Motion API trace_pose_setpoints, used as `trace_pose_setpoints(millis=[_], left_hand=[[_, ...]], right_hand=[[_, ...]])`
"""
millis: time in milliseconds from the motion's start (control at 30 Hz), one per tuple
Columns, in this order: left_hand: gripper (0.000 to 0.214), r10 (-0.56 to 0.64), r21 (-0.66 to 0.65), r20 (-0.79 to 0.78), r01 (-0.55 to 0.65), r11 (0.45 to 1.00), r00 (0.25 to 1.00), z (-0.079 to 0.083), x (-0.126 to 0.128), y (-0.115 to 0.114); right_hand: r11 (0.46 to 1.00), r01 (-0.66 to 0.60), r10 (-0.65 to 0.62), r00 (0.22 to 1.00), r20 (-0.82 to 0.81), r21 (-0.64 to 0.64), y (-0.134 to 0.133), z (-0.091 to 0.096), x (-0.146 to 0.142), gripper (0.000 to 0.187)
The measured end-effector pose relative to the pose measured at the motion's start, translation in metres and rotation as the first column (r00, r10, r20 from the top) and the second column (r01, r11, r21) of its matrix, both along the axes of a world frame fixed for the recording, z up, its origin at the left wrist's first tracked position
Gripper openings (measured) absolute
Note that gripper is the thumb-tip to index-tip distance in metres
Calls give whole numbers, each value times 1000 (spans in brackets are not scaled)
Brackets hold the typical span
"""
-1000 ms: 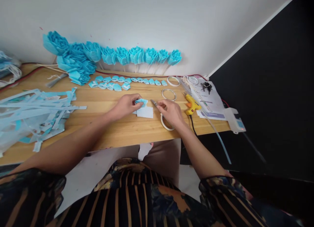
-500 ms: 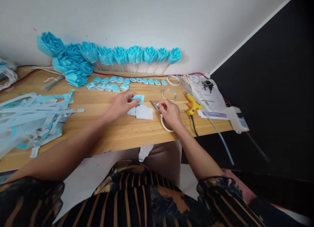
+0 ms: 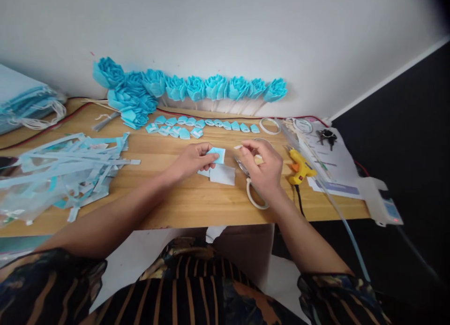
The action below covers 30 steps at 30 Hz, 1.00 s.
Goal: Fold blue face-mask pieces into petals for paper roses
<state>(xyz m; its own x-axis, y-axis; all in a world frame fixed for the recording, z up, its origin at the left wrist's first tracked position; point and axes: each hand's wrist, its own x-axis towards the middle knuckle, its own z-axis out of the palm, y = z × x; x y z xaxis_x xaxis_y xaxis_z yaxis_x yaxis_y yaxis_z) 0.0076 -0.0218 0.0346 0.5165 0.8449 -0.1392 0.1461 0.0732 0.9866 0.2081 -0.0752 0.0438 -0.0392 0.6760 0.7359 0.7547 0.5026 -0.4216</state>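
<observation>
Both hands (image 3: pixel 197 159) (image 3: pixel 265 168) in pinch grips, near each other above the table (image 3: pixel 200 205)

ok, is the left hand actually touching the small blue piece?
Touching. The head view shows the left hand gripping the blue piece at its left side, with the thumb overlapping it.

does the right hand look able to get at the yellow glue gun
Likely yes: the yellow glue gun lies beside the right hand with nothing visible between them, though that hand pinches a small white piece it may need to drop first.
</observation>
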Motion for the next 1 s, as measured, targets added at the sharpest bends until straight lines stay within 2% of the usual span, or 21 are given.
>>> trace_pose_setpoints(millis=[133, 267, 467, 1000], left_hand=[[16, 9, -52, 33, -7, 999, 999, 0, -2, 3], [19, 8, -107, 71, 0, 994, 997, 1, -3, 3], [20, 18, -153, 60, -9, 988, 998, 3, -2, 2], [20, 19, -176, 108, 0, 984, 994, -2, -1, 2]], right_hand=[[970, -169, 130, 968, 216, 175, 24, 14, -9, 13], [930, -245, 151, 934, 323, 274, 34, 8, -11, 19], [934, -257, 164, 925, 344, 248, 30, -5, -12, 20], [959, -210, 117, 905, 409, 189, 31, -9, -10, 16]])
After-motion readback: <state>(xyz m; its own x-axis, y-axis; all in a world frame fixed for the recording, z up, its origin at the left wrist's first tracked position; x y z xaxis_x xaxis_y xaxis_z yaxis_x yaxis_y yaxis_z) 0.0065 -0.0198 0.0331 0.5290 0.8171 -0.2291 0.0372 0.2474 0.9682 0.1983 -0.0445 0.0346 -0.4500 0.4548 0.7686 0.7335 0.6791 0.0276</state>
